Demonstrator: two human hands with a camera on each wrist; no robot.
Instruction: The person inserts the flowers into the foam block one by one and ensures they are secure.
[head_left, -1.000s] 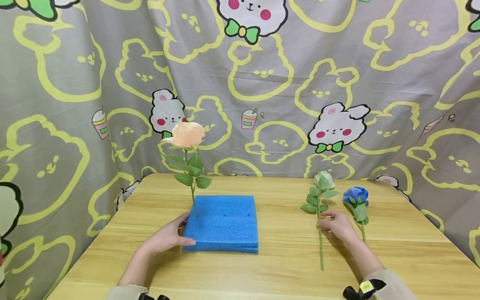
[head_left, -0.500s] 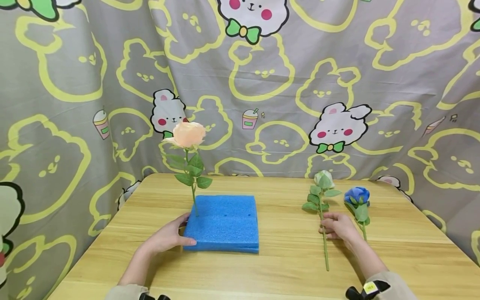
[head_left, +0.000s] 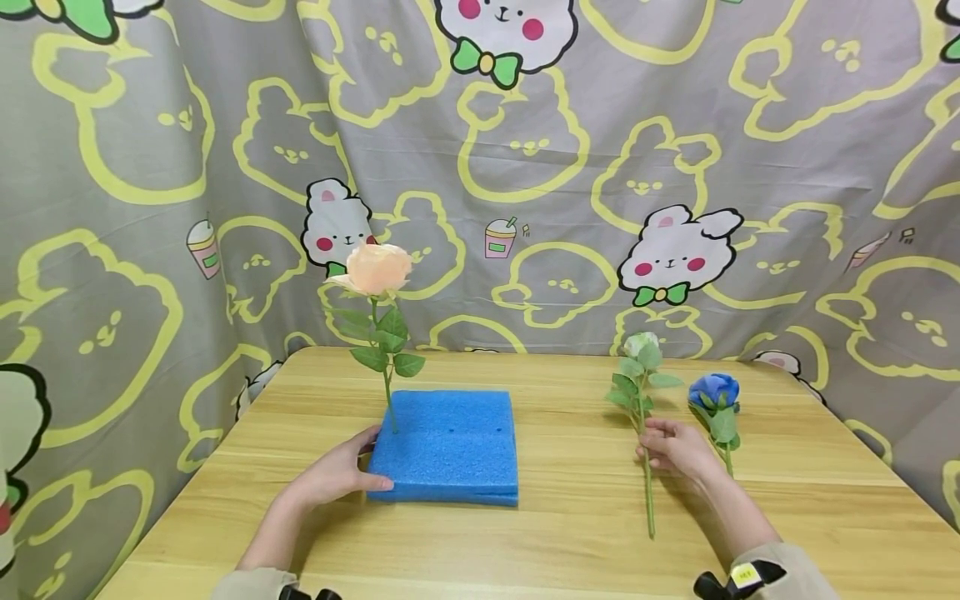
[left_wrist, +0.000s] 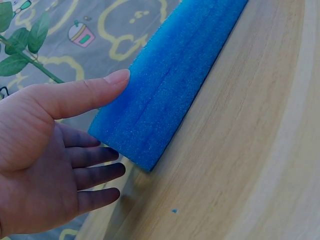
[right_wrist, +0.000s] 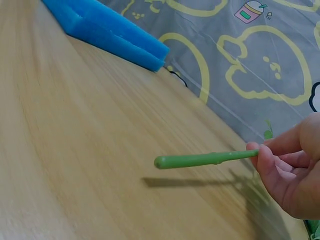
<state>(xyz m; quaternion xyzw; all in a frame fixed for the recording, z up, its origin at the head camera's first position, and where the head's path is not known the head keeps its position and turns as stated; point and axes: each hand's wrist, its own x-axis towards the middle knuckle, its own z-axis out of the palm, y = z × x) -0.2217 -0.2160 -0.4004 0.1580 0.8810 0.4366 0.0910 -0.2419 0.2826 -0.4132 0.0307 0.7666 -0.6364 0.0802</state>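
Left hand (head_left: pixel 341 471): lower left of frame; thumb on the near-left corner of the blue foam block (head_left: pixel 450 462), other fingers straight, slightly spread by its left side; their contact cannot be told.
Right hand (head_left: pixel 678 454): right of frame; fingers pinching the stem of the white rose (head_left: pixel 630 387), bloom up-frame, lower stem end raised off the counter (head_left: pixel 570 467).
Foam block: flat on counter, left of centre.
Blue rose (head_left: pixel 722 423): lying right of right hand.
Peach rose (head_left: pixel 390 342): standing in block's left part, slightly tilted.
Curtain (head_left: pixel 450 158): printed, behind, filling upper frame.
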